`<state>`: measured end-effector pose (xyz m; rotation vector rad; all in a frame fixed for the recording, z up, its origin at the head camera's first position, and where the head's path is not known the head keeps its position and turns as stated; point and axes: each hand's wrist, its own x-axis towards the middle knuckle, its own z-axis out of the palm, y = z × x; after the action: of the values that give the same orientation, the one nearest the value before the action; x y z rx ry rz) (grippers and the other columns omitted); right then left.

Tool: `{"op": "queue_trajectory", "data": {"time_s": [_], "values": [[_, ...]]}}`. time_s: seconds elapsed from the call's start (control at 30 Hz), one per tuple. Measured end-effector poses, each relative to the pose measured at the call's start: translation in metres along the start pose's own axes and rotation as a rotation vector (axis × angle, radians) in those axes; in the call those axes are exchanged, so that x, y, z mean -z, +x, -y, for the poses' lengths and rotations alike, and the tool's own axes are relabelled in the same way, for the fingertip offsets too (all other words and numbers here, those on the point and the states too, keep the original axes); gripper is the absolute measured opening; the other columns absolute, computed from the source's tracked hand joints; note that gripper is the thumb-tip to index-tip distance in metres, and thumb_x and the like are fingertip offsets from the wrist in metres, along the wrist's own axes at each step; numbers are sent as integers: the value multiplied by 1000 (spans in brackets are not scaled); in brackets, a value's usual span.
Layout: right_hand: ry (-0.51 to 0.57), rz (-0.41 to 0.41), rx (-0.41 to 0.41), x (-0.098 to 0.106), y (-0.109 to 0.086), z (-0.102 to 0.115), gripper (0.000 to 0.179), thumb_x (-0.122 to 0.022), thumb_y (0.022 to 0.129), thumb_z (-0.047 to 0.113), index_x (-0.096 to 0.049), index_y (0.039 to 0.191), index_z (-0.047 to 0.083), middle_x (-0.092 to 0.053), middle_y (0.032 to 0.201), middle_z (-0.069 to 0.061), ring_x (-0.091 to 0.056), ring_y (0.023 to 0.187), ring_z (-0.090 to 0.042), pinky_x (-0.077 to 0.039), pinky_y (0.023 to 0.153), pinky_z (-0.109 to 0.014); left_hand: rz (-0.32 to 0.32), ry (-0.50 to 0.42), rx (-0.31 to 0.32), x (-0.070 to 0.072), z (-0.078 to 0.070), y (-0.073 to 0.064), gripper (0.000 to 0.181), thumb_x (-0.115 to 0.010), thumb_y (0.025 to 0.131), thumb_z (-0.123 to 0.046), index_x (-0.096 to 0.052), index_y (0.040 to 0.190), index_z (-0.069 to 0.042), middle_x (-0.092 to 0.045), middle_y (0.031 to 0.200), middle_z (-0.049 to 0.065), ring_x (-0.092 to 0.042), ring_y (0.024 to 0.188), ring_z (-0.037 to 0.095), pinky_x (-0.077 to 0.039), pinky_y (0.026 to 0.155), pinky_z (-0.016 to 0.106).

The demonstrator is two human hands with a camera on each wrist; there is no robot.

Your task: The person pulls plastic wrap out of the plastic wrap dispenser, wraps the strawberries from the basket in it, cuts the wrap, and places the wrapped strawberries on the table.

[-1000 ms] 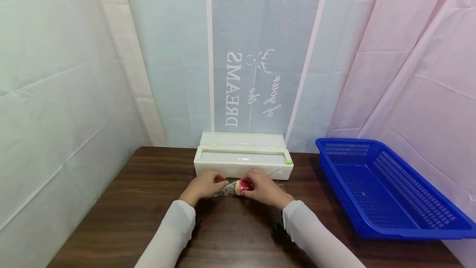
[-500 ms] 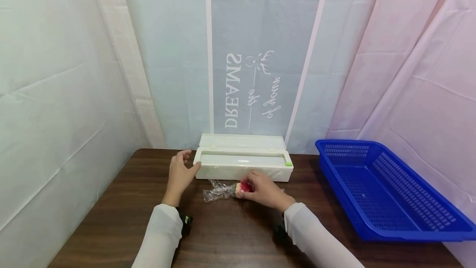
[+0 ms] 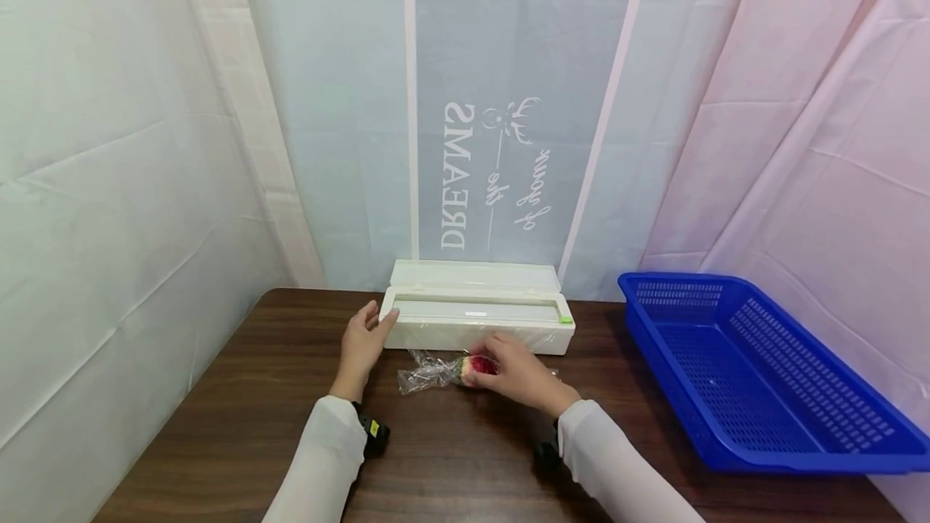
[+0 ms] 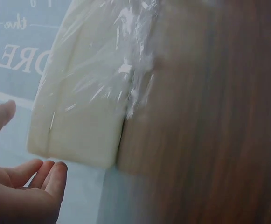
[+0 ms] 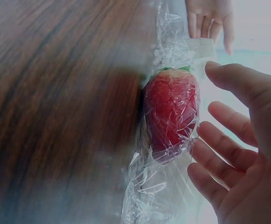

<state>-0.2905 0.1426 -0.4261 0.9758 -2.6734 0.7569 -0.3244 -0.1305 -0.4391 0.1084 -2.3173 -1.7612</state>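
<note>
- Left hand (image 3: pixel 359 349): at 10 o'clock from the red fruit (image 5: pixel 170 112), by the left end of the white box (image 3: pixel 436 335). Thumb spread from fingers, nothing held; contact with the box cannot be confirmed.
- Plastic film (image 3: pixel 425 378): crumpled tail at 9 o'clock, loose on the table (image 3: pixel 450 458).
- White box: at 12 o'clock, lid (image 3: pixel 475 274) raised, film also lying over its front.
- Red fruit: on the table just before the box, enclosed in film. Step in hand, as judged: wrapping, well advanced.
- Right hand (image 3: pixel 519 370): at 3 o'clock, arched over the fruit, thumb and fingers apart; no firm grasp evident, fingertip touch uncertain.
- Next move, as judged: calls for the left hand to steady the box while the right keeps the fruit from shifting.
- Blue basket (image 3: pixel 799 458): at 3 o'clock, well apart from the fruit.
- Change against one second earlier: left hand has gone from the film tail to the box end; fruit and right hand nearly unchanged.
</note>
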Motion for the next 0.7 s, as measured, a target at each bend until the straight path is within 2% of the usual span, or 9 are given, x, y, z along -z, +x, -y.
{"op": "queue_trajectory", "data": {"time_s": [0.13, 0.23, 0.4, 0.57, 0.7], "values": [[23, -10, 0, -1, -1, -2, 35, -72, 81, 35, -65, 104, 10, -61, 98, -1, -50, 92, -13, -48, 80, -37, 6, 2, 10, -6, 3, 2, 72, -59, 89, -45, -34, 142, -3, -38, 143, 19, -39, 125, 30, -38, 102, 49], [47, -8, -7, 0, -2, -2, 34, -71, 81, 33, -65, 106, 10, -62, 99, -1, -51, 93, -14, -48, 80, -38, 1, 3, 4, -7, 4, 3, 67, -59, 90, -39, -36, 141, -3, -39, 141, 20, -40, 123, 31, -39, 101, 50], [82, -15, -75, 10, -3, 0, 34, -69, 83, 32, -64, 112, 13, -62, 106, -1, -53, 100, -15, -49, 86, -41, 39, 22, -7, -2, 1, 3, 64, -60, 90, -33, -36, 140, -1, -38, 142, 22, -41, 123, 34, -41, 99, 53], [74, -111, -128, 23, -1, -6, 37, -68, 85, 34, -63, 114, 12, -62, 108, -7, -54, 99, -20, -50, 84, -44, 80, 49, -12, 3, -1, 4, 63, -61, 90, -29, -36, 140, -1, -37, 143, 22, -41, 123, 34, -42, 98, 52], [3, -233, -151, 37, 0, -16, 37, -69, 84, 35, -64, 111, 11, -63, 104, -7, -55, 95, -19, -51, 80, -43, 86, 72, -30, 3, -3, 5, 60, -62, 90, -27, -38, 139, -1, -40, 141, 22, -42, 123, 33, -41, 99, 51]]}}
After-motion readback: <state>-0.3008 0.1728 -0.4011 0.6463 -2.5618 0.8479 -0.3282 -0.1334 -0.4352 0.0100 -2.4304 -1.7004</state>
